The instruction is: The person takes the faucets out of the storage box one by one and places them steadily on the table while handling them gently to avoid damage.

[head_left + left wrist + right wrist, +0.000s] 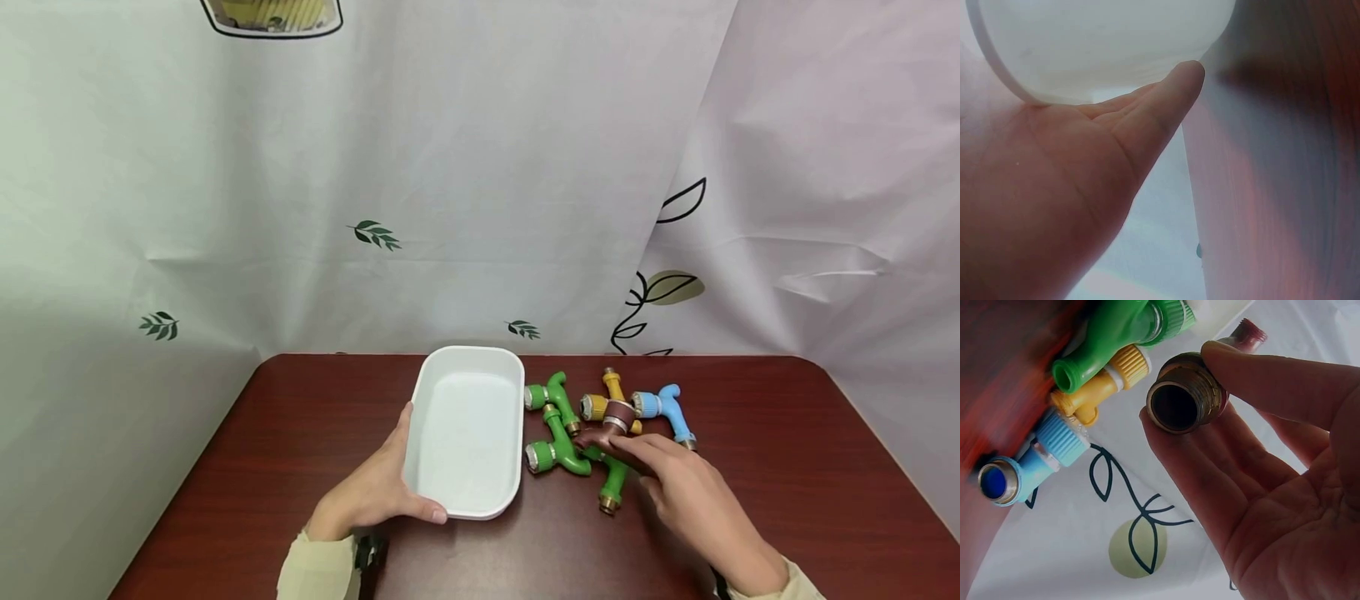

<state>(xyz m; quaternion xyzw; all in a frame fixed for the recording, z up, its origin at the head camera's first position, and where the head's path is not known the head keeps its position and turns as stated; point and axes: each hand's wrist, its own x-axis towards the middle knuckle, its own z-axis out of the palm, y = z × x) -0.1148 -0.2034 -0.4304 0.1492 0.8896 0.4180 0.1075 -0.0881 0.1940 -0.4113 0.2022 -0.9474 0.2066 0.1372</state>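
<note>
My left hand [375, 487] lies against the left side and near corner of a white rectangular tray [468, 442]. Its thumb stretches along the tray's near edge, and the left wrist view shows straight fingers against the wall. A maroon water tap [1210, 394] is pinched between the thumb and fingers of my right hand [697, 496], its brass threaded end facing the right wrist camera. That tap is just above a cluster of taps to the right of the tray: green taps [557, 450], a yellow tap [595, 407] and a light blue tap [660, 405].
Everything stands on a dark red-brown wooden table [300, 417]. A pale curtain [450, 167] with printed leaves hangs along the table's back edge. One green tap [615, 483] lies nearest the front of the cluster, partly below the maroon one.
</note>
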